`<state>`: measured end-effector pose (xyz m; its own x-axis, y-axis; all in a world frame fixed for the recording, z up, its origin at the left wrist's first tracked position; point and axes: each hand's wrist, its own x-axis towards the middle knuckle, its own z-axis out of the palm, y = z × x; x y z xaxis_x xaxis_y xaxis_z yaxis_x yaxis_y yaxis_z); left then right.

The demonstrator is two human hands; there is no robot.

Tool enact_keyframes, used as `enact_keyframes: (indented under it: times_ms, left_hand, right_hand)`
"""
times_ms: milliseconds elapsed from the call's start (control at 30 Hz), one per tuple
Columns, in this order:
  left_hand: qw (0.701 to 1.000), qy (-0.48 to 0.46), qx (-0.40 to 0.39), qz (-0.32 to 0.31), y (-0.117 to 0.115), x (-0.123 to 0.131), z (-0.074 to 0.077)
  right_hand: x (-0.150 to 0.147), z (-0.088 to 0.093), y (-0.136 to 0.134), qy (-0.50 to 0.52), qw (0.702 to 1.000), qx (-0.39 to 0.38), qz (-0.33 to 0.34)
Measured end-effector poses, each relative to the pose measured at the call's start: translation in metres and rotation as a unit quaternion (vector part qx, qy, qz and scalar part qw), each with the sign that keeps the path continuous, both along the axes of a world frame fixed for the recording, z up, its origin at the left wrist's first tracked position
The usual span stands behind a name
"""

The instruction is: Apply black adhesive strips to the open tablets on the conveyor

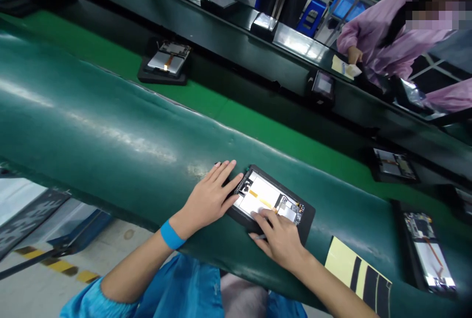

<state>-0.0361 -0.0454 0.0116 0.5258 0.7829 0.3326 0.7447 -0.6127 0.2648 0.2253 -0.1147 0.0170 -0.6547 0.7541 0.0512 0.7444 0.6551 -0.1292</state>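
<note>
An opened tablet (262, 192) with its white battery and circuit board bared lies in a black tray (308, 224) on the green bench, close in front of me. My left hand (210, 195), with a blue band at the wrist, rests flat with fingers spread at the tablet's left end, fingertips touching its edge. My right hand (278, 237) is bent over the lower edge, fingertips on the battery near an orange-yellow ribbon strip. A thin grey tool (260, 237) shows partly between its thumb and fingers; the rest of it is hidden.
A yellow sheet with black strips (354, 271) lies right of my right arm. Another opened tablet (429, 251) sits in a tray at far right. Beyond the bench, a green belt (236, 111) carries opened devices (167, 60). A person in a pink sleeve (372, 18) works across the line.
</note>
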Motion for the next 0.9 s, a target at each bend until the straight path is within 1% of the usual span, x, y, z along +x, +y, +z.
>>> enact_keyframes:
  times_ms: [67,100,133,200,300,367,400,433,500,533,567,600,633,700,767,800,900]
  left_hand:
    - [1.0,-0.021,0.004,0.019,-0.002,-0.006,0.002]
    - [0.999,-0.03,0.004,0.024,-0.003,-0.008,0.003]
    - [0.999,-0.038,0.003,0.027,-0.005,-0.01,0.003]
    - [0.998,-0.053,0.003,0.025,-0.008,-0.011,0.003]
    - [0.998,-0.067,0.001,0.014,-0.013,-0.01,0.001]
    - [0.997,-0.072,0.002,0.011,-0.015,-0.011,-0.003]
    - [0.997,-0.075,0.005,0.01,-0.016,-0.012,-0.005]
    - [0.997,-0.079,0.01,0.012,-0.017,-0.013,-0.008]
    - [0.996,-0.085,0.014,0.014,-0.016,-0.015,-0.014]
    - [0.996,-0.087,0.013,0.013,-0.016,-0.015,-0.016]
    - [0.996,-0.088,0.01,0.011,-0.015,-0.014,-0.018]
    - [0.996,-0.088,0.007,0.008,-0.014,-0.013,-0.019]
    - [0.996,-0.088,0.004,0.004,-0.013,-0.012,-0.02]
    - [0.996,-0.089,0.0,-0.004,-0.01,-0.009,-0.019]
    - [0.996,-0.091,-0.002,-0.017,-0.007,-0.007,-0.019]
    - [0.995,-0.092,-0.004,-0.023,-0.006,-0.006,-0.019]
    - [0.994,-0.104,-0.023,-0.034,-0.001,-0.007,-0.024]
  right_hand:
    - [0.006,-0.006,0.011,0.0,1.0,0.018,-0.018]
    - [0.01,-0.009,0.022,-0.005,0.999,0.026,-0.04]
    - [0.014,-0.01,0.037,-0.013,0.997,0.034,-0.072]
    - [0.026,-0.009,0.075,-0.043,0.986,0.051,-0.155]
    - [0.048,0.001,0.13,-0.059,0.944,0.092,-0.311]
    - [0.066,0.007,0.148,-0.026,0.915,0.111,-0.386]
    - [0.075,0.008,0.15,0.002,0.904,0.115,-0.411]
    - [0.085,0.008,0.147,0.036,0.896,0.112,-0.428]
    - [0.108,0.002,0.129,0.108,0.879,0.091,-0.455]
    - [0.121,-0.002,0.116,0.15,0.865,0.074,-0.473]
    - [0.137,-0.007,0.102,0.192,0.845,0.057,-0.496]
    - [0.154,-0.011,0.086,0.237,0.816,0.041,-0.526]
    - [0.172,-0.013,0.07,0.287,0.773,0.033,-0.564]
    - [0.212,-0.014,0.037,0.316,0.713,0.044,-0.624]
    - [0.251,-0.009,0.005,0.33,0.652,0.068,-0.679]
    - [0.27,-0.005,-0.011,0.335,0.617,0.083,-0.707]
    - [0.318,0.009,-0.055,0.338,0.494,0.136,-0.79]
